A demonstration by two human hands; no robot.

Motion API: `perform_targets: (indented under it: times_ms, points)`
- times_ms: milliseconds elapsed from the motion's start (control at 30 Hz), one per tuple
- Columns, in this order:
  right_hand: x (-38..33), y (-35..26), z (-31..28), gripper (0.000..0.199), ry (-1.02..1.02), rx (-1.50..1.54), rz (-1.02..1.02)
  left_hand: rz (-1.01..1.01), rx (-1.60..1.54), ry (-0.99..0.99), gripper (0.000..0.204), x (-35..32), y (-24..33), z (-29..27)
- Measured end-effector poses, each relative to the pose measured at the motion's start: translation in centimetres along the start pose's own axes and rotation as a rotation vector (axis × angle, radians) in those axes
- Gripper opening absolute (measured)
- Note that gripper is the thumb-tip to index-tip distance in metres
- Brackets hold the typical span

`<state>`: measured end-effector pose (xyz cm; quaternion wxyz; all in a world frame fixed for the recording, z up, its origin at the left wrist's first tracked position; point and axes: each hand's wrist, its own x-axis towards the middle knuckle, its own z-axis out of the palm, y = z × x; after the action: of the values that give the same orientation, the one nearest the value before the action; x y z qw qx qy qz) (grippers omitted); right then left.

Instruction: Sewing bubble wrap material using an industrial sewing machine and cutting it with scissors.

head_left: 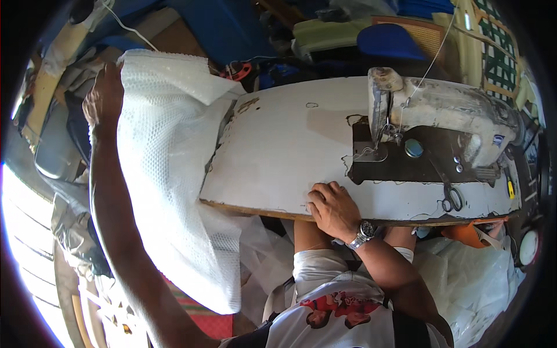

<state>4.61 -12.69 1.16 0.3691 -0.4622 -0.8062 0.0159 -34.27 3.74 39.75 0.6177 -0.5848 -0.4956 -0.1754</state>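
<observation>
Draped, a wide sheet of white netted mesh fabric (168,191) hanging off the left end of the worn white sewing table (278,145), spilling from above the far corner down past the near edge toward the floor. Looks light, soft and limp, probably prone to sliding off under its own weight and snagging on the chipped tabletop edge; best taken at a bunched upper edge or a folded corner rather than mid-sheet, where the open weave would stretch. Left hand (103,98) stretched far out at the sheet's top left corner, fingers curled against the cloth there, apparently closed on its edge, though the exact pinch cannot be made out. Right hand (332,207) flat on the table's near edge, fingers bent and resting, holding nothing, a metal wristwatch (364,232) just behind it. Further right, an old cream sewing machine (447,110) on its dark base plate, white thread running up from it. Dark-handled scissors (452,198) near the table's front right. Crumpled clear plastic bags (481,272) below the table at right.
</observation>
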Motion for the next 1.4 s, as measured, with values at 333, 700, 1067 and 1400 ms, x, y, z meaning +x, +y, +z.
perform_targets:
  times_ms: [333, 700, 1067, 1400]
  points:
    - [-0.5, 0.8, 0.2, 0.022, -0.049, -0.002, -0.031, -0.214, -0.686, -1.021, 0.13, -11.9, 17.8, 9.6]
    - [2.4, 2.2, 1.1, 0.021, -0.07, -0.072, 0.04, -0.493, -0.525, -0.963, 0.058, -24.6, 21.6, 24.4]
    - [-0.9, 2.6, 0.4, 0.02, 0.002, 0.015, -0.048, -0.375, -0.011, -0.191, 0.046, -18.4, -2.2, 3.7]
    - [-1.2, -2.8, 0.4, 0.045, -0.071, 0.17, 0.098, -0.09, 0.228, 0.36, 0.049, -13.4, -24.8, -29.5]
